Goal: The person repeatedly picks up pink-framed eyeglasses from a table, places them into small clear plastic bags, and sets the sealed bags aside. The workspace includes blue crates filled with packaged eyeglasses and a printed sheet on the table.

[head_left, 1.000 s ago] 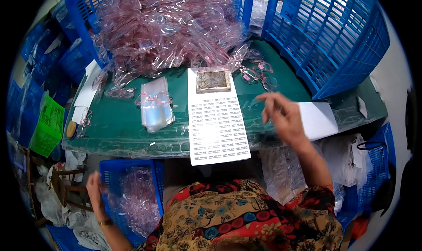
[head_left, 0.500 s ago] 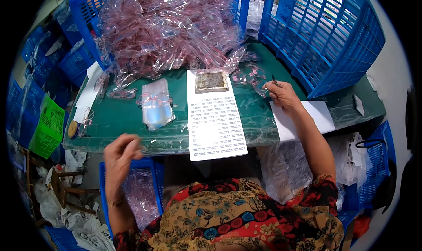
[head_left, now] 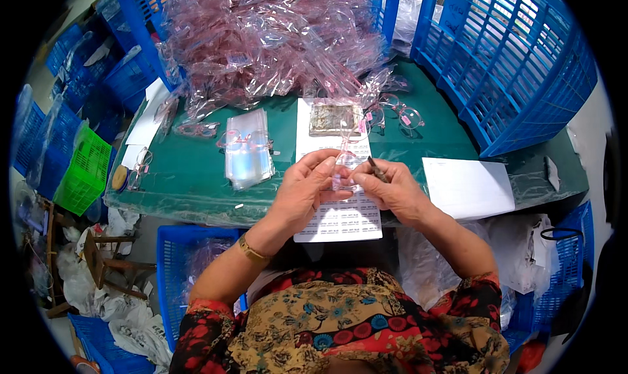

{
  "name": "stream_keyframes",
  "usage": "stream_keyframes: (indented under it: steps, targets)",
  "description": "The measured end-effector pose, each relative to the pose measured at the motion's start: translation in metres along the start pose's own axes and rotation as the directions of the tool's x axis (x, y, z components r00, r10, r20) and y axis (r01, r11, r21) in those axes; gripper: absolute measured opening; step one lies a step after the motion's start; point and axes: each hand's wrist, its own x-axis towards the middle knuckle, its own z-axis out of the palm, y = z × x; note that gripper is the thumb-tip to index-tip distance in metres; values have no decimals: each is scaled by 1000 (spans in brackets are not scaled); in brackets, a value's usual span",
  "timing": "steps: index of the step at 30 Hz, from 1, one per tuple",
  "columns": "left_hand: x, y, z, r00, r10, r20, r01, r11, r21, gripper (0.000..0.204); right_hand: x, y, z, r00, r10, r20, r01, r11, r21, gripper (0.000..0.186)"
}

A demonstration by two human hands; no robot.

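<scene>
My left hand (head_left: 302,185) is closed on a pair of glasses (head_left: 345,158) with thin, pinkish frames, held up over the sheet of printed labels (head_left: 347,220). My right hand (head_left: 398,189) meets it from the other side. A dark slim tool (head_left: 377,169), its exact kind unclear, is gripped in the right hand, whose fingertips also reach the glasses. Beyond the hands, a worn flat block (head_left: 335,119) rests on the label sheet. More loose glasses (head_left: 411,120) lie to its right. Left of the sheet, another pair (head_left: 241,138) lies on a stack of clear sleeves (head_left: 248,170).
A large heap of bagged pink glasses (head_left: 268,40) fills the table's far side. At the right stands a tall blue crate (head_left: 510,66), with white paper (head_left: 468,187) nearer me. Another pair of glasses (head_left: 139,168) lies at the left edge. Below the table sits a blue basket (head_left: 171,269).
My right hand has come left from the loose glasses, still with the dark tool. My left hand has risen from the table's near edge, and both now meet at one pair of glasses.
</scene>
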Motion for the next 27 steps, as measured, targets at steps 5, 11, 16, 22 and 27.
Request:
stream_keyframes:
  steps: [5,11,16,22,27]
  targets:
    - [-24,0,-1,988,136,-79,-145,981,-132,27,5,3,18,991,-83,102,105,968,-228,18]
    - [-61,13,-40,981,89,-172,-84,996,39,33,28,-14,-5,998,-61,-31,34,831,-555,45]
    - [-73,12,-43,995,-78,-69,87,984,154,39,71,-7,-24,914,-406,-2,172,391,-904,33]
    - [-73,9,-44,993,-107,-59,117,968,221,39,83,1,-17,900,-424,98,134,54,-990,29]
    - [-74,8,-41,989,-115,-97,133,971,201,39,83,5,-18,882,-458,109,118,-8,-993,30]
